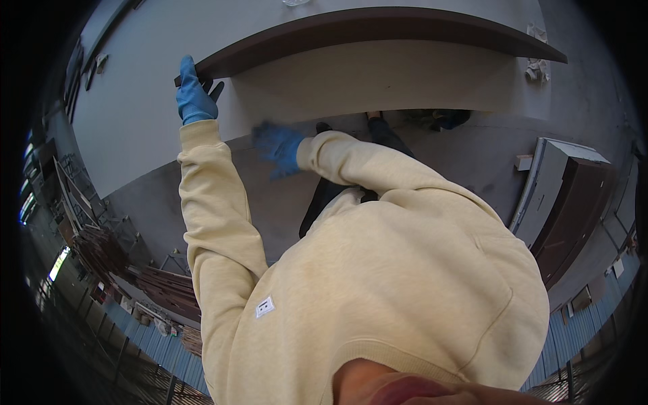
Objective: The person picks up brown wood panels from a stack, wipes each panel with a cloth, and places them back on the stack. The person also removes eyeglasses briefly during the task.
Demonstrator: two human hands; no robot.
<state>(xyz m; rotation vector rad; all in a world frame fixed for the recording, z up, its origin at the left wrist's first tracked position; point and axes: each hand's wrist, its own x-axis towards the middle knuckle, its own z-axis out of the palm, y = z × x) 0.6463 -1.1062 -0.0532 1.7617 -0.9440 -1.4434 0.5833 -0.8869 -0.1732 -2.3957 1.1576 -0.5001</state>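
Head view, near to far: cream sweatshirt [378, 270] fills lower frame. Right hand [280, 147], blue-gloved, blurred at centre; grip cannot be told. Left hand [194, 94], upper left, clasps the end of the dark-edged panel [378, 23], apparently steadying it against the grey floor [128, 115].

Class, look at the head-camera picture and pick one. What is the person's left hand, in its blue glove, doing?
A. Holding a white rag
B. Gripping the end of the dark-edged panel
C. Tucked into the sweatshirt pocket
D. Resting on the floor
B: the left hand is raised, its gloved fingers wrapped on the end of the dark-edged panel, while the right hand is blurred beside the panel's pale face.
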